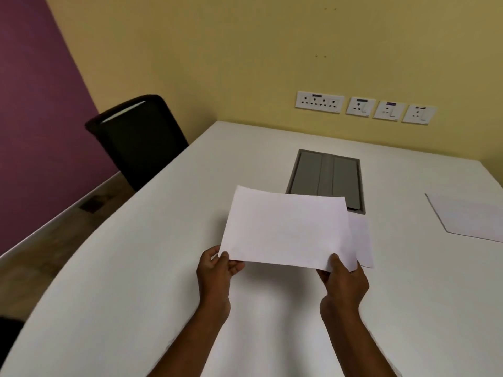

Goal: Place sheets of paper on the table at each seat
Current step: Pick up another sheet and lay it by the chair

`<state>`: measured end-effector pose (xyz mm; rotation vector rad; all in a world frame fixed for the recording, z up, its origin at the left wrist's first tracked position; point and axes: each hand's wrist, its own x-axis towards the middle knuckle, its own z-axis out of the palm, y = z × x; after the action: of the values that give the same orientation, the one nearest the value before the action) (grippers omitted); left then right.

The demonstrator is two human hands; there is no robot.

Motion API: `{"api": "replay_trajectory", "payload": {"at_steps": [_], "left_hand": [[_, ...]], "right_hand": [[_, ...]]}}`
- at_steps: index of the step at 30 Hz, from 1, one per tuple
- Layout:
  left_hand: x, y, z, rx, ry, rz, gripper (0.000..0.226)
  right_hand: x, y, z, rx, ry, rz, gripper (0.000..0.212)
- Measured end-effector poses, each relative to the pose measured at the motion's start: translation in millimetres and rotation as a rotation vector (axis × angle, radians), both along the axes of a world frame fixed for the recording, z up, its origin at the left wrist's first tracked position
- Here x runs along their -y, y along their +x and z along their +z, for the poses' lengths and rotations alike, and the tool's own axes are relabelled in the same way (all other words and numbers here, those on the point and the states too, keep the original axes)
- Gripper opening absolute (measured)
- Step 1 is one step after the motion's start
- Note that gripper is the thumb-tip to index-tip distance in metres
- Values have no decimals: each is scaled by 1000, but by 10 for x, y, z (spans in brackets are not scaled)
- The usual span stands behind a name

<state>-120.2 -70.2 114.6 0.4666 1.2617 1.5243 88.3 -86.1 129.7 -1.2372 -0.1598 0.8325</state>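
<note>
Head view: the plain white sheet of paper (285, 229) hangs just above the middle of the broad white surface (122, 281), long edges running left to right, near edge towards me. My left hand (217, 270) pinches its near left corner, thumb on top and fingers (237, 266) curled beneath. My right hand (344, 278) grips the near right corner the same way, thumb pressed on the top face. A second white sheet (363, 240) juts out past the first one's right edge. Its near edge runs behind my right hand, and I cannot tell whether that hand also holds it.

There is bare surface to the left of the held sheet, out to the curved left edge. Just beyond the sheet's far right corner sits a grey rectangular cable hatch (326, 178), set flush into the surface. A third white sheet (471, 216) lies flat well to the right, running out of view. A black office chair (136, 137) stands at the far left edge, and a row of white wall sockets (364, 107) sits on the yellow wall (217, 50) above the far edge.
</note>
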Motion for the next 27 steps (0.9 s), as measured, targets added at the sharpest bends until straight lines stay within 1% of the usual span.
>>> {"api": "replay_trajectory", "payload": {"at_steps": [5, 10, 14, 18, 20, 27], "left_hand": [[544, -667, 251, 52, -68, 43, 25], [1190, -1199, 255, 29, -164, 98, 28], [1630, -1599, 124, -34, -229, 135, 31], [1941, -1934, 22, -134, -282, 184, 33], [2063, -2074, -19, -181, -298, 209, 34], [2437, -2497, -158, -269, -351, 295, 31]], "right_hand": [[430, -420, 171, -73, -7, 126, 40], [894, -882, 93, -102, -55, 232, 42], [1154, -1242, -22, -77, -90, 336, 37], [1296, -1569, -122, -56, -112, 421, 42], [1352, -1718, -174, -30, -119, 465, 40], [1493, -2158, -384, 17, -166, 592, 35]]}}
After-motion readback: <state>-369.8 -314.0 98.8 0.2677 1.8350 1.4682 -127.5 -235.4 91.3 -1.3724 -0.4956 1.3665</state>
